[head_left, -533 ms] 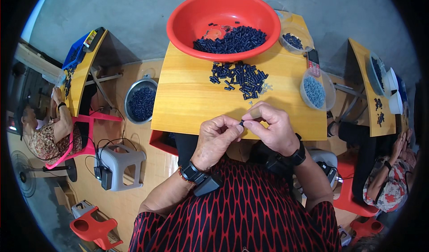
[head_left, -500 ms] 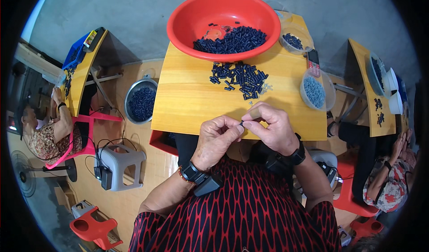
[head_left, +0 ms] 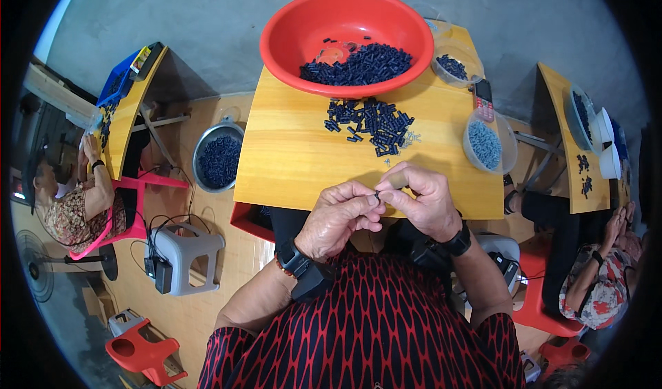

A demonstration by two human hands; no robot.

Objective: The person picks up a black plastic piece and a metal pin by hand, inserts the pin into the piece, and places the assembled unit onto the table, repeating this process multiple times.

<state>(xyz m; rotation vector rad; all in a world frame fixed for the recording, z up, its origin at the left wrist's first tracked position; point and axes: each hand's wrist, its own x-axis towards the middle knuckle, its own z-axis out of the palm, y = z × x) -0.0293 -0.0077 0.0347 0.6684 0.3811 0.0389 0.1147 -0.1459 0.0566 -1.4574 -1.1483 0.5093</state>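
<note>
One small dark piece (head_left: 377,197) pinched by our left hand (head_left: 336,217) and right hand (head_left: 426,199), tips meeting | wrists angled inward, fingers curled | at near edge of yellow table (head_left: 289,165) | we note dark pile (head_left: 387,127) farther onto table

We tag: far basin (head_left: 279,41) glossy plastic; table (head_left: 289,158) smooth, satiny wood-look; bits (head_left: 389,128) plastic-looking, slight sheen; left bowl (head_left: 219,130) shiny metal; near right tub (head_left: 509,149) clear plastic. We read wall (head_left: 200,37) matt, left stool (head_left: 181,241) matt plastic, shirt (head_left: 376,320) cloth.
</note>
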